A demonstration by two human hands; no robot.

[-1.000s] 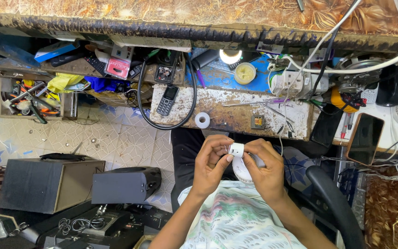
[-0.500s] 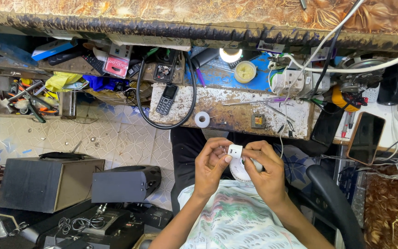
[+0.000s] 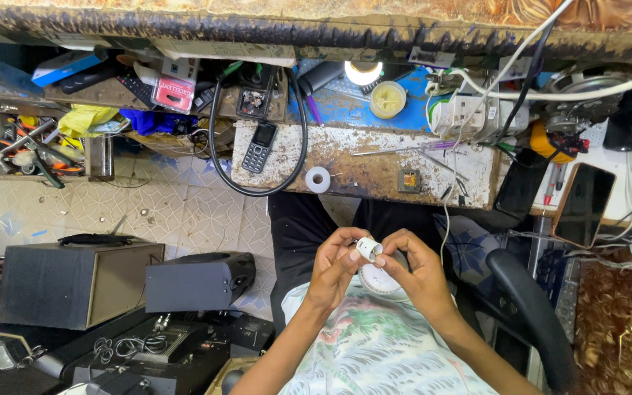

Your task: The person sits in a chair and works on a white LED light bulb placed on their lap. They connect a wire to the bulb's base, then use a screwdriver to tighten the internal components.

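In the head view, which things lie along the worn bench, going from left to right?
Black phone → white tape roll → small square part → dark tablet. Below the bench, left hand and right hand hold a small white part.

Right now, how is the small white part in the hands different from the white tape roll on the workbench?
The small white part is pinched between fingers of the left hand and the right hand, above the lap; the white tape roll lies flat, untouched, near the edge of the workbench. The part looks like a short cylinder turned on its side; the roll is a ring with an open centre. Both are white and round.
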